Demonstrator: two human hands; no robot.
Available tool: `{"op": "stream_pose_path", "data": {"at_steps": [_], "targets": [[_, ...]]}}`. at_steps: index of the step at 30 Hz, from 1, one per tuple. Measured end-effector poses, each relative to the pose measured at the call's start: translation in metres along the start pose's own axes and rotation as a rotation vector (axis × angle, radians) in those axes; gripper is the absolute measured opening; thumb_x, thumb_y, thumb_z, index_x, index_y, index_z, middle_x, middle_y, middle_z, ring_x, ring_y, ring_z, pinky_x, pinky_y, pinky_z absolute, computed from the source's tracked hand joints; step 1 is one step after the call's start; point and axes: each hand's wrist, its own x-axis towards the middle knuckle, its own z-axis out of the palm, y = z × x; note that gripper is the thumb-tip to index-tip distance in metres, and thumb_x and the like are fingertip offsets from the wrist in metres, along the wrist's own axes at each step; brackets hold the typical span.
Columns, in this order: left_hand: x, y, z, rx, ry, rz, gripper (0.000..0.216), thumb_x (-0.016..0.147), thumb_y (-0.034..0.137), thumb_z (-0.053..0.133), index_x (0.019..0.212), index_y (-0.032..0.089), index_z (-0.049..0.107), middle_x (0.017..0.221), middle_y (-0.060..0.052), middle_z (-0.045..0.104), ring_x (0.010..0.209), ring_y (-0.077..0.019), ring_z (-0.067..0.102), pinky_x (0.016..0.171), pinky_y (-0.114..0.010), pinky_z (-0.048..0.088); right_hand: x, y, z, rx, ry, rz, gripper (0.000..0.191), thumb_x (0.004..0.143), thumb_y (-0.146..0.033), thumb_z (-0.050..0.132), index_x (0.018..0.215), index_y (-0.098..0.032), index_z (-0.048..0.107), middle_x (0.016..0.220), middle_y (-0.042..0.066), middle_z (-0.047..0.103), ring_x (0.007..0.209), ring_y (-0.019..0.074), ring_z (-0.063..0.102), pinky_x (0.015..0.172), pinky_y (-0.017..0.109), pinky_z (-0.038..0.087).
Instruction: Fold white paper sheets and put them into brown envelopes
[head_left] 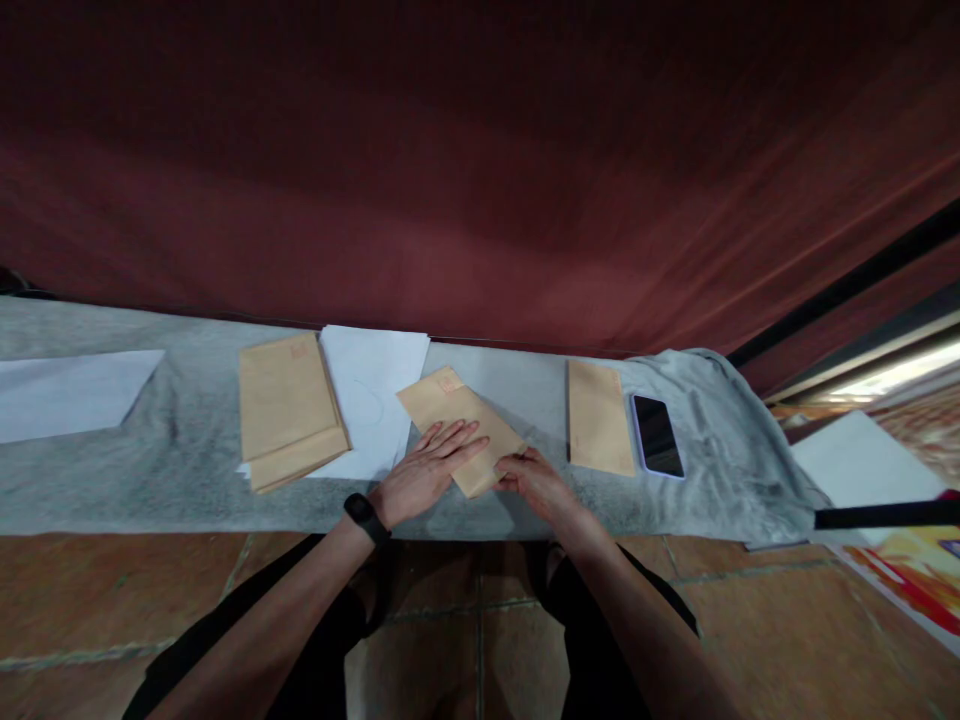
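Note:
A brown paper envelope (461, 405) with small red print at its upper corner lies tilted in front of me. My left hand (429, 468) rests flat on it, fingers stretched out, a black band on the wrist. At the envelope's lower right end, my right hand (534, 480) pinches the edge between thumb and fingers. Left of it are white paper sheets (375, 380), partly covered by a stack of brown envelopes (289, 400). To the right, another brown envelope (598, 420) lies beside a phone (658, 436) with a dark screen.
A grey cloth (195, 400) covers the long narrow surface. More white paper (67, 395) lies at the far left. A dark red curtain-like fabric (450, 200) hangs behind. At right stand a black bar (885, 514) and a white panel (862, 460) over the tiled floor (750, 620).

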Motion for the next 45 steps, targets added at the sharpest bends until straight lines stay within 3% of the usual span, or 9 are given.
{"op": "stream_pose_path", "data": {"at_steps": [7, 12, 18, 21, 24, 27, 30, 40, 45], "targets": [[-0.015, 0.028, 0.017, 0.074, 0.075, -0.098, 0.075, 0.091, 0.016, 0.052, 0.161, 0.024, 0.025, 0.166, -0.011, 0.030, 0.154, -0.0276, 0.025, 0.126, -0.058, 0.013, -0.002, 0.008, 0.006, -0.019, -0.054, 0.023, 0.036, 0.064, -0.027, 0.070, 0.099, -0.027, 0.074, 0.096, 0.002, 0.078, 0.079, 0.0205, 0.072, 0.067, 0.030, 0.061], [-0.017, 0.031, 0.021, 0.079, 0.059, -0.096, 0.072, 0.093, 0.016, 0.050, 0.160, 0.029, 0.026, 0.165, -0.010, 0.033, 0.153, -0.0249, 0.029, 0.126, -0.056, 0.016, -0.003, -0.005, -0.011, -0.085, -0.088, 0.074, 0.027, 0.065, -0.030, 0.075, 0.091, -0.020, 0.074, 0.077, 0.001, 0.074, 0.067, 0.0173, 0.069, 0.064, 0.030, 0.060], [-0.020, 0.022, 0.010, 0.048, -0.043, -0.013, 0.071, 0.094, 0.008, 0.046, 0.156, 0.041, 0.031, 0.166, -0.001, 0.032, 0.154, -0.0204, 0.025, 0.126, -0.056, 0.011, 0.010, -0.016, -0.032, -0.245, 0.062, -0.164, 0.029, 0.076, -0.041, 0.071, 0.099, -0.023, 0.073, 0.097, 0.004, 0.075, 0.091, 0.0207, 0.069, 0.080, 0.034, 0.057], [-0.019, 0.019, 0.005, 0.031, -0.081, 0.048, 0.073, 0.094, 0.003, 0.043, 0.153, 0.045, 0.034, 0.166, 0.003, 0.032, 0.155, -0.0170, 0.023, 0.127, -0.053, 0.008, 0.022, -0.009, -0.021, -0.468, 0.054, -0.353, 0.031, 0.087, -0.045, 0.059, 0.105, -0.023, 0.073, 0.109, 0.006, 0.075, 0.104, 0.0219, 0.068, 0.097, 0.039, 0.053], [-0.018, 0.019, 0.003, 0.003, -0.074, 0.080, 0.065, 0.096, 0.011, 0.050, 0.151, 0.044, 0.040, 0.163, 0.003, 0.037, 0.154, -0.0187, 0.026, 0.128, -0.052, 0.007, 0.029, 0.000, -0.004, -0.741, -0.100, -0.520, 0.037, 0.098, -0.042, 0.046, 0.120, -0.025, 0.071, 0.135, 0.007, 0.067, 0.128, 0.0200, 0.059, 0.115, 0.041, 0.040], [-0.020, 0.021, 0.005, -0.057, -0.013, 0.092, 0.054, 0.096, 0.026, 0.060, 0.146, 0.041, 0.049, 0.154, 0.000, 0.051, 0.150, -0.0215, 0.035, 0.128, -0.052, 0.010, 0.032, 0.007, 0.006, -1.041, -0.263, -0.599, 0.042, 0.104, -0.039, 0.039, 0.136, -0.025, 0.063, 0.153, 0.006, 0.053, 0.145, 0.0189, 0.043, 0.126, 0.044, 0.024], [-0.022, 0.025, 0.009, -0.093, 0.030, 0.072, 0.043, 0.098, 0.032, 0.058, 0.141, 0.038, 0.056, 0.146, -0.001, 0.058, 0.146, -0.0208, 0.041, 0.128, -0.050, 0.015, 0.035, 0.010, 0.010, -1.224, -0.307, -0.615, 0.046, 0.106, -0.040, 0.038, 0.148, -0.026, 0.051, 0.163, 0.005, 0.038, 0.152, 0.0200, 0.031, 0.128, 0.046, 0.016], [-0.021, 0.031, 0.015, -0.049, 0.051, 0.047, 0.037, 0.104, 0.030, 0.045, 0.139, 0.029, 0.058, 0.146, -0.004, 0.058, 0.142, -0.0192, 0.045, 0.126, -0.044, 0.023, 0.081, -0.001, 0.034, -1.442, -0.248, -0.592, 0.052, 0.106, -0.041, 0.036, 0.156, -0.029, 0.038, 0.168, 0.000, 0.022, 0.156, 0.0196, 0.018, 0.129, 0.042, 0.008], [-0.023, 0.033, 0.020, 0.017, 0.017, 0.035, 0.035, 0.105, 0.024, 0.043, 0.137, 0.027, 0.056, 0.152, -0.002, 0.054, 0.148, -0.0175, 0.038, 0.125, -0.042, 0.023, 0.118, -0.011, 0.062, -1.553, -0.007, -0.550, 0.061, 0.106, -0.042, 0.036, 0.160, -0.014, 0.029, 0.168, 0.010, 0.020, 0.157, 0.0232, 0.017, 0.128, 0.042, 0.007]]}}
